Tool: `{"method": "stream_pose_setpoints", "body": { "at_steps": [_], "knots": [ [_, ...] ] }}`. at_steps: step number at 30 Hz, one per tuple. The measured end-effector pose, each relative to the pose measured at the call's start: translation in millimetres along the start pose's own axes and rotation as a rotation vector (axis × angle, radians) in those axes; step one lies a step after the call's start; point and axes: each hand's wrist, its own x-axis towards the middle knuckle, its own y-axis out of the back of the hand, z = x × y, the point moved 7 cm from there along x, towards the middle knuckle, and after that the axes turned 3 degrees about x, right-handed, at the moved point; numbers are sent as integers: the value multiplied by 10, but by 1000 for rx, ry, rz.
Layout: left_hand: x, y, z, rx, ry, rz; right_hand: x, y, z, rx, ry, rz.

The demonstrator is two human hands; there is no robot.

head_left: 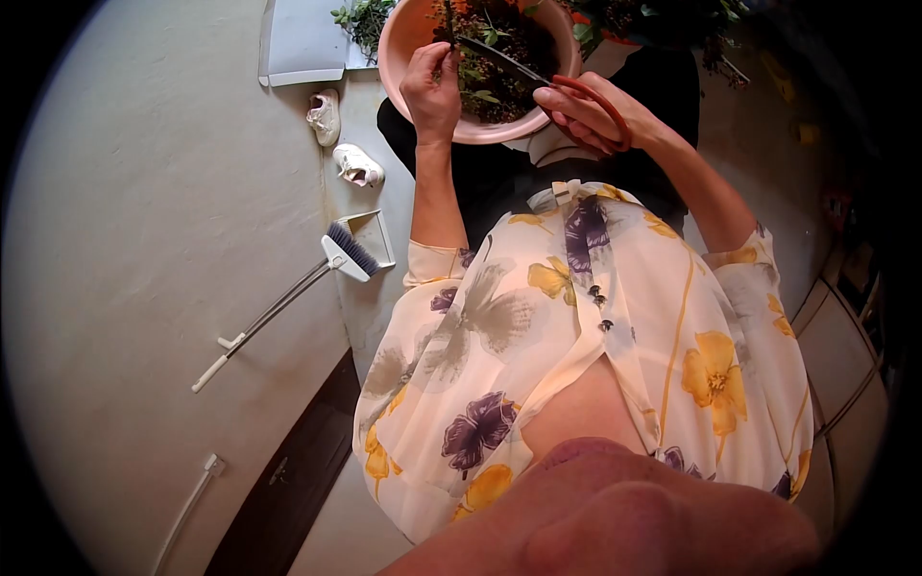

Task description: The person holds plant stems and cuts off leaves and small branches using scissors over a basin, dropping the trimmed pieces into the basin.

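Note:
A pink basin (401,29) holds a heap of small dark reddish-brown berries (514,96) on twigs with some green leaves. Over its left rim, my left hand (432,91) pinches a thin dark stem (448,17) that points up and away from me. My right hand (588,110) grips a pair of scissors (509,63) with red-orange handles. The dark blades reach left across the basin, their tips close to the stem by my left fingers. Whether the blades touch the stem, I cannot tell.
Green leafy sprigs (367,24) lie left of the basin near a grey-white panel (303,43). More leafy branches with berries (653,21) are at the upper right. White shoes (358,166) and a broom (351,252) with a dustpan (384,235) stand along the left wall.

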Motion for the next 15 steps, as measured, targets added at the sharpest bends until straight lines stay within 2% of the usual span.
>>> {"method": "stream_pose_setpoints", "body": {
  "at_steps": [5,7,8,10,15],
  "knots": [
    [1,-38,-76,-29,32,-28,-23,-131,87,161,23,-33],
    [-13,-9,-141,-142,120,3,-47,-129,162,340,47,-65],
    [8,24,-144,-137,118,6,-61,-134,202,365,-15,-91],
    [106,108,-155,-319,135,44,-92,-89,195,398,3,-102],
    [530,488,-1,-486,166,81,-93,-54,115,378,87,-106]
  ]
}}
